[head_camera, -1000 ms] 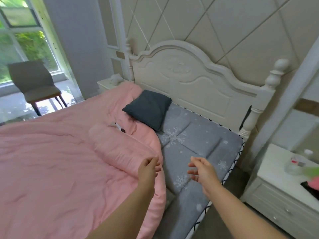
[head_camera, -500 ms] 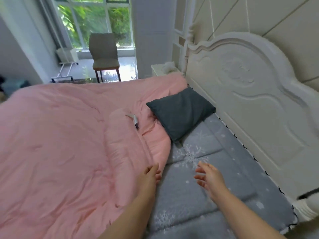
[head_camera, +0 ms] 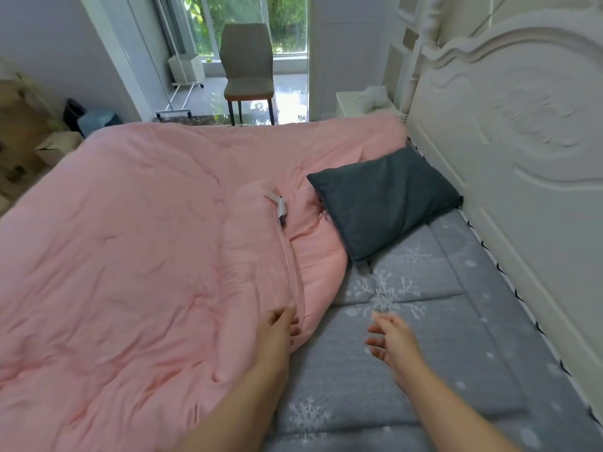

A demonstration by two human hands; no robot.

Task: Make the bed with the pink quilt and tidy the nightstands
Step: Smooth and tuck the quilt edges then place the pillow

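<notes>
Reaching both hands toward the pink quilt edge, left hand touching it, right hand over the grey mattress pad, fingers loosely apart, gripping nothing.

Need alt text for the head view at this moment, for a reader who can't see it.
Two open hands, left hand and right hand, reach over the folded-back edge of a pink quilt on a bed. A dark grey pillow lies near the white headboard, on a grey snowflake mattress pad.

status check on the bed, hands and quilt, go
Left hand open at the folded edge of the pink quilt; right hand open above the grey mattress pad. Quilt not pulled to headboard. Dark pillow lies partly on the quilt.
</notes>
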